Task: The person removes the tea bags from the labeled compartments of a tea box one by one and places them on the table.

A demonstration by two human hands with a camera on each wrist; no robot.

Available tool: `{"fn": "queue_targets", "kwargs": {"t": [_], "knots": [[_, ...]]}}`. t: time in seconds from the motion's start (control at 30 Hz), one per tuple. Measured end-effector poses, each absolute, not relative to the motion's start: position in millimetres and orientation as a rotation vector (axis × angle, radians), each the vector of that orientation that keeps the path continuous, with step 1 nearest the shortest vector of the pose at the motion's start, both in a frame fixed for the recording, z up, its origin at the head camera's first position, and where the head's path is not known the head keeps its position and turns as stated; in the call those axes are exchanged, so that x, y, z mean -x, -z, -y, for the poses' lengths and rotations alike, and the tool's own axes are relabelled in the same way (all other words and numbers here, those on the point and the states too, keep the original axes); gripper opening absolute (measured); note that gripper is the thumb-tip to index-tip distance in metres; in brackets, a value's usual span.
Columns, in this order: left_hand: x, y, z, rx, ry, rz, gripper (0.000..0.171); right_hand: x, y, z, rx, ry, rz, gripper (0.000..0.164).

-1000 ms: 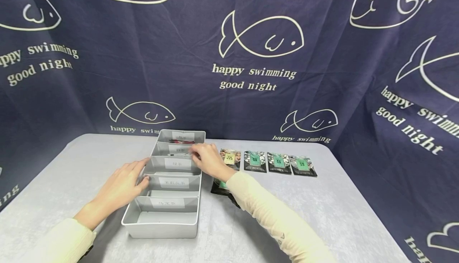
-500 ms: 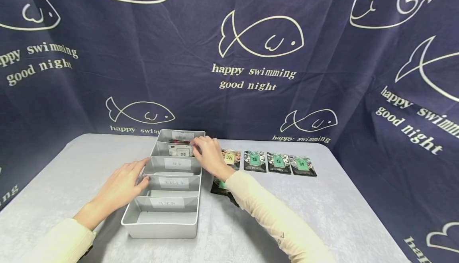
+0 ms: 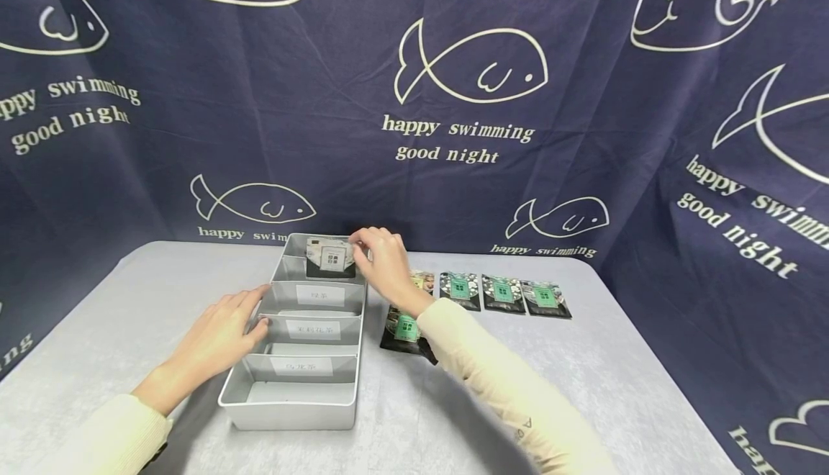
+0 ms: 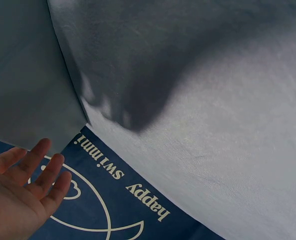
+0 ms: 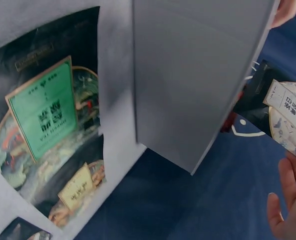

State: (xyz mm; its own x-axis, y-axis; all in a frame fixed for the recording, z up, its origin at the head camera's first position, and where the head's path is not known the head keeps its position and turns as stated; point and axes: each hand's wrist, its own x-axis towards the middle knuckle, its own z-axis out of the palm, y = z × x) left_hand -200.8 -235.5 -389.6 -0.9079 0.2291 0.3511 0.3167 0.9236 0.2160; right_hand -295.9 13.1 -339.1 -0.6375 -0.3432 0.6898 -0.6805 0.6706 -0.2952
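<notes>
My right hand (image 3: 385, 263) pinches the upper right corner of a black tea packet (image 3: 332, 258) with a pale picture and white label. The packet is upright over the far end of the grey divided box (image 3: 291, 416), overlapping the two rearmost compartments. From the side, the right wrist view shows the same tea packet (image 5: 282, 107) raised above the box wall (image 5: 187, 75), with the right fingers (image 5: 287, 185) at its edge. My left hand (image 3: 214, 335) rests at the box's left rim, fingers extended. In the left wrist view its fingers (image 4: 50, 172) are loosely spread by the outer wall.
Three green-labelled packets (image 3: 501, 293) lie in a row right of the box. Nearer, a green-labelled packet (image 3: 406, 327) and a yellow-labelled packet (image 5: 78, 189) lie beside it, partly behind the right arm. White handwritten labels (image 3: 314, 329) mark the compartments. Dark fish-print cloth (image 3: 473, 65) surrounds the table.
My right hand has lifted the white-labelled tea packet up from the second rear compartment, so its whole front shows. The left hand and the box have stayed put.
</notes>
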Motion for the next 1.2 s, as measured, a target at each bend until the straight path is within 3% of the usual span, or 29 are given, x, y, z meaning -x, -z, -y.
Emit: {"fn": "queue_targets", "kwargs": {"t": [0.63, 1.2], "knots": [[201.6, 389.6, 235.4, 0.409, 0.381, 2.758, 0.054, 286.0, 325.2, -75.2, -0.762, -0.879, 2.283, 0.013], [201.1, 389.6, 236.5, 0.409, 0.369, 2.763, 0.053, 269.5, 350.6, -144.5, -0.655, -0.902, 2.446, 0.012]]}}
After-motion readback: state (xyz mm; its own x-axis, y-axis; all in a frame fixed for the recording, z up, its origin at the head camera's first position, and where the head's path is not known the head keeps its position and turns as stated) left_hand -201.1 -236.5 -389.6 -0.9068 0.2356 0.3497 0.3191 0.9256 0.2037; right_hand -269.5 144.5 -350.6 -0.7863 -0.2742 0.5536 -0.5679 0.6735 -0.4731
